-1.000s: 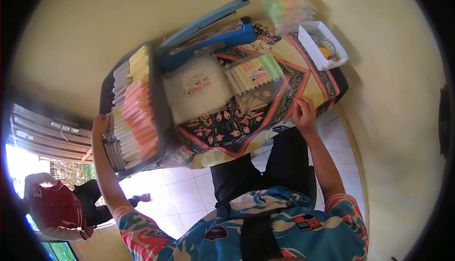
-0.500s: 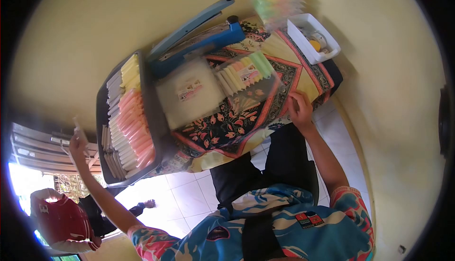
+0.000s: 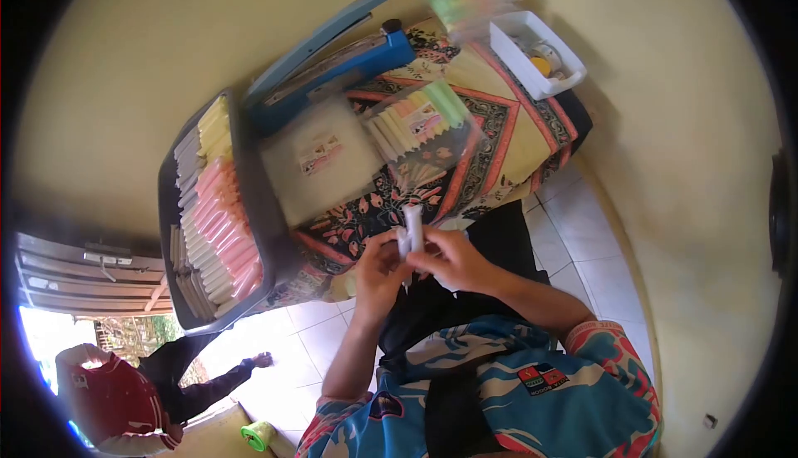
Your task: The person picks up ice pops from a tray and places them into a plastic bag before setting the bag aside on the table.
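Observation:
In front of my lap, my left hand and my right hand meet around a couple of pale wrapped sticks. Fingers of both hands are closed on them, and the lower ends are partly hidden. Beyond the hands lies a clear plastic bag with a row of cream, yellow, pink and green sticks and a label. Left of it is a stack of clear bags with a printed label. A dark tub holds many wrapped sticks in yellow, grey, pink and white.
A blue heat sealer stands behind the bags with its arm raised. At the back right are a white plastic box of small items and filled bags. A patterned cloth covers the table. A person is near the doorway.
My left hand has come from beyond the tub's left side to my lap with pale sticks. My right hand has left the table's right edge and joined it.

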Available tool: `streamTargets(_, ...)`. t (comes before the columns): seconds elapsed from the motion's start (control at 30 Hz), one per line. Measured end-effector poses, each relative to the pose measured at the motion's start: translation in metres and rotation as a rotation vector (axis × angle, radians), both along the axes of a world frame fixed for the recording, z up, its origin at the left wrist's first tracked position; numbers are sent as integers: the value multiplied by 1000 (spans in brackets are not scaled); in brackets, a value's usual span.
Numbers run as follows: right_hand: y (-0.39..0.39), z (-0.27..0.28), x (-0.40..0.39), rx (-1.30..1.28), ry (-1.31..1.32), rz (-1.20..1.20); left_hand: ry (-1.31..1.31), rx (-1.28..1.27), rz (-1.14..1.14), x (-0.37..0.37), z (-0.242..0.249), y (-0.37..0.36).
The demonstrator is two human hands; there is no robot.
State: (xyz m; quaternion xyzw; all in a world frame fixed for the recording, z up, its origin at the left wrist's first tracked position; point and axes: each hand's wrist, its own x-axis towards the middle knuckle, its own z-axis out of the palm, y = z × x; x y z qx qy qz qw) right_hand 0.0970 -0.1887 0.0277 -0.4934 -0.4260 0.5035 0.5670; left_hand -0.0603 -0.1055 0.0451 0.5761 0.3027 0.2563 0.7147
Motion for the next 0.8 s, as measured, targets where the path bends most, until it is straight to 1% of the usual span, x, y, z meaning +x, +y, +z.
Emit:
streamTargets(0.07,-5,-16,16,1,115,-69,91,86,-86,19,-8,5)
streamTargets(0.17,-13,-21,34,-25,157,-194,-42,-13,-80,43,-17,10)
streamTargets(0.2,-15,-26,42,-38,193,-214,-66,32,-55,49,-22,17)
streamTargets(0.23,-20,-24,52,-112,195,-226,-92,79,-29,53,-27,27)
streamTargets(0.3,-25,-19,65,-149,167,-240,-98,187,54,59,-27,43)
streamTargets(0.37,-27,-20,72,-174,155,-270,231,509,21,68,-11,57)
streamTargets(0.4,-29,-24,74,-140,74,-283,402,666,9,71,-5,63)
streamTargets(0.43,-30,-30,77,-103,-8,-292,325,709,66,77,-8,65)
streamTargets(0.47,-31,-33,79,-64,-89,-300,379,833,47,81,-11,68)
streamTargets(0.5,-33,-34,81,-144,-98,-281,434,957,27,84,-12,71)
streamTargets(0.53,-35,-37,83,-169,-140,-253,490,1079,5,87,-13,73)
streamTargets(0.6,-38,-40,85,-220,-225,-203,545,1090,-9,90,-14,77)
streamTargets(0.7,-41,-36,77,-193,-77,-249,545,1113,-23,92,-24,81)
streamTargets(0.8,-42,-35,79,-212,-66,-273,544,1141,-27,90,-30,83)
